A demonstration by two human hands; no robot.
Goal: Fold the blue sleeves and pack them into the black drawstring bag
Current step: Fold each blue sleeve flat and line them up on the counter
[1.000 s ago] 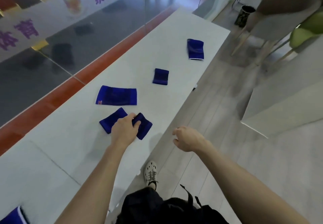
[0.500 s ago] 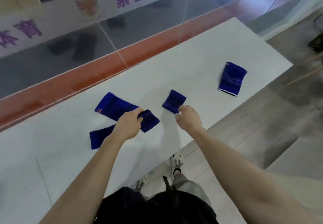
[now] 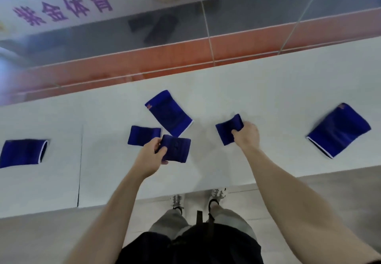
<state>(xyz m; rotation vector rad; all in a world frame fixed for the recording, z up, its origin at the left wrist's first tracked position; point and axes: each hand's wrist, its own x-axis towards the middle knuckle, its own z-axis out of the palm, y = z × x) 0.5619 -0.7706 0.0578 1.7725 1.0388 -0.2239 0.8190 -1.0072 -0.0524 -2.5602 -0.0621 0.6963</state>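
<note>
Soft, cool, even light on a slightly smeared wide-angle frame.

The white table (image 3: 268, 90) is bright and evenly lit. Faint, soft-edged shadows lie on it just beside the left hand (image 3: 151, 156) and the right hand (image 3: 246, 135). The light is diffuse, and where it comes from cannot be told. A pale bluish glare washes the far-left corner of the glass wall (image 3: 103, 35), which also carries dim, dark reflections. The whole frame is mildly blurred: the purple lettering (image 3: 61, 9) on the glass is smeared, and the small sleeve (image 3: 177, 149) in the left hand and the folded sleeve (image 3: 227, 128) in the right have soft edges. The table's edges bow, and the forearms stretch wide toward the near corners.
</note>
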